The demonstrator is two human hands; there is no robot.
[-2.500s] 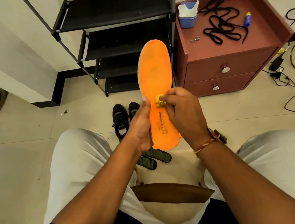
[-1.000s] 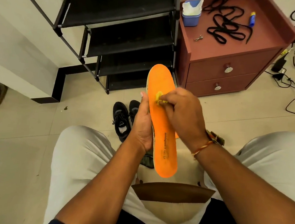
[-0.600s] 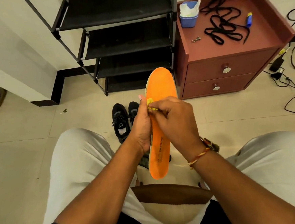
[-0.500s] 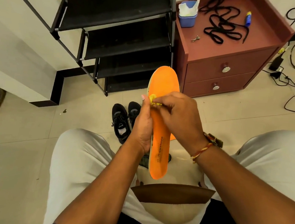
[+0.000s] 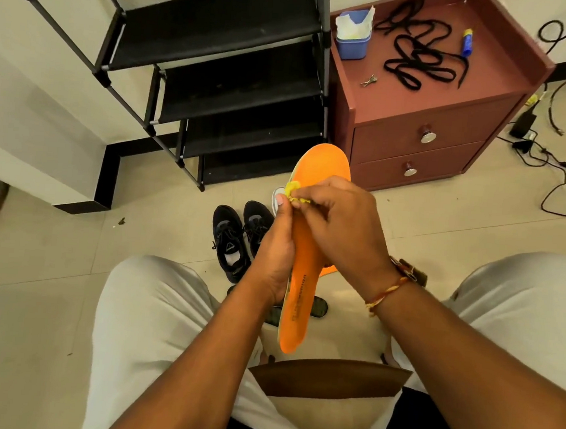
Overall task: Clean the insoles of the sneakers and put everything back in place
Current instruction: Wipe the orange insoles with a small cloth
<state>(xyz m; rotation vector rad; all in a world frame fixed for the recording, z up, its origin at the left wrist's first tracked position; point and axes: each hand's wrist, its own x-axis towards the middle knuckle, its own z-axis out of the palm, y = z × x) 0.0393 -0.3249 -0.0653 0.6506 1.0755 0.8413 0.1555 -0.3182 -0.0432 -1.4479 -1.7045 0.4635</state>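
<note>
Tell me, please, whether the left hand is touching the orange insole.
Touching: the head view shows the left hand gripping the orange insole along its edge.

The right hand point(image 5: 338, 225) covers the middle of the insole point(image 5: 323, 163); the yellow wad point(image 5: 292, 187) it pinches is too small to identify.

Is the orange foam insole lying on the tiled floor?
No, the left hand holds the orange foam insole up above the lap while the right hand pinches a yellow cloth against it.

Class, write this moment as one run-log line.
step: insole cleaning | left hand: grips insole | right hand: pinches yellow wad against insole | sneakers: on floor
</note>
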